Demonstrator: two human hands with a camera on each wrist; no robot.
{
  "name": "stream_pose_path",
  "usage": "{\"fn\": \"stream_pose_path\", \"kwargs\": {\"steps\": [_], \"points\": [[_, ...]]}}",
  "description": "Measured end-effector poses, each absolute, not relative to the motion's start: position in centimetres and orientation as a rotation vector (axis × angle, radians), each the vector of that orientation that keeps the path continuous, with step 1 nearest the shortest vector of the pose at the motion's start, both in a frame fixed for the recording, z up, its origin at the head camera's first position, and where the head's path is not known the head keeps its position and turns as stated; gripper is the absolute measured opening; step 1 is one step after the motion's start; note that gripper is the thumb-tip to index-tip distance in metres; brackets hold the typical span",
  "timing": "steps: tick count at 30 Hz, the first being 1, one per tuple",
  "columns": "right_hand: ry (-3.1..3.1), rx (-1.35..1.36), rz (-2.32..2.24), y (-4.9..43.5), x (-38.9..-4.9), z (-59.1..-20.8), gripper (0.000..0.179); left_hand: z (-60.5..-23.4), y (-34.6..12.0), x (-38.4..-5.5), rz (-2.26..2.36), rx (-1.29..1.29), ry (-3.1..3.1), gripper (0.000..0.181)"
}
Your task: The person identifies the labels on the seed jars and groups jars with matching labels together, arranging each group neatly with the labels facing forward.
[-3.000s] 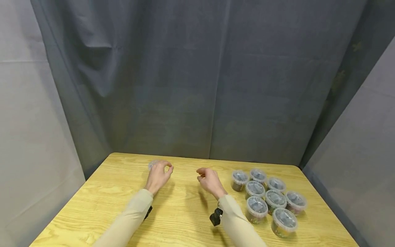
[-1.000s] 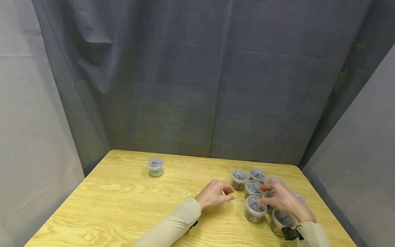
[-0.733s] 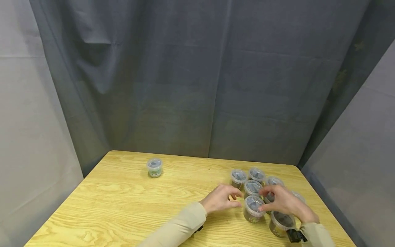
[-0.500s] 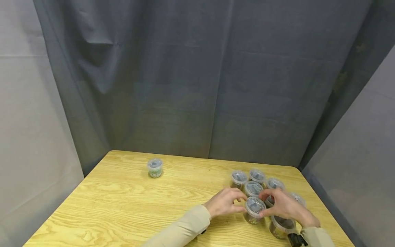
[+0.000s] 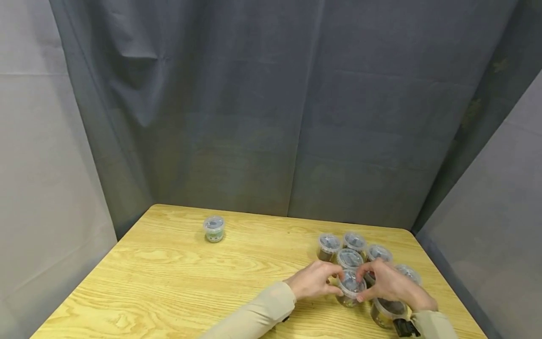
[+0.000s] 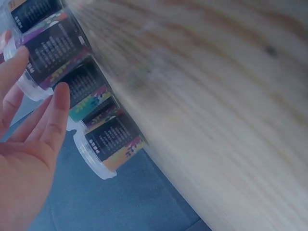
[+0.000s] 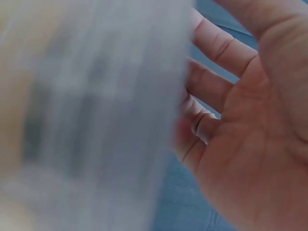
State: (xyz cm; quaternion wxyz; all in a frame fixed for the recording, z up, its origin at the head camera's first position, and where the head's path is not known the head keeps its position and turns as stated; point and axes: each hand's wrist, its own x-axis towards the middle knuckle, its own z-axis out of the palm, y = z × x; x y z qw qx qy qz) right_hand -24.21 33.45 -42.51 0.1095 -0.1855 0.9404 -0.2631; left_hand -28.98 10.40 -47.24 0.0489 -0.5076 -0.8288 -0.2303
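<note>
Both hands meet at one clear-lidded plastic tub at the near left of a cluster. My left hand has its thumb and fingers curved against the tub's left side. From the right, my right hand curves its thumb and index finger at the lid's edge. In the left wrist view, the thumb and fingertips of the left hand are right at the rim of a dark-labelled tub. A blurred tub covers much of the right wrist view, in front of the right hand.
Several similar tubs crowd round, including one at the back left, one at the back and one at the near right. A lone tub stands far left on the wooden table. Grey curtains enclose the table.
Both hands have moved from mid-table to the cluster on the right, uncovering the lone tub at the far left. Within the last second they have closed in on the near-left tub from both sides.
</note>
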Motion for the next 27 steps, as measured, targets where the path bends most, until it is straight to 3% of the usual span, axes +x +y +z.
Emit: {"fn": "stream_pose_path", "kwargs": {"steps": [10, 19, 27], "points": [[2.742, -0.624, -0.882, 33.6, -23.9, -42.3, 0.027, -47.2, 11.1, -28.8, -0.761, -1.499, -2.571, 0.027], [2.778, -0.488, -0.913, 33.3, -23.5, -41.3, 0.027, -46.5, 10.5, -28.9, -1.033, -1.475, -2.538, 0.027], [2.813, -0.544, -0.968, 31.9, -23.9, -40.8, 0.026, -46.4, 9.1, -29.1, -1.343, -1.368, -2.529, 0.027]]}}
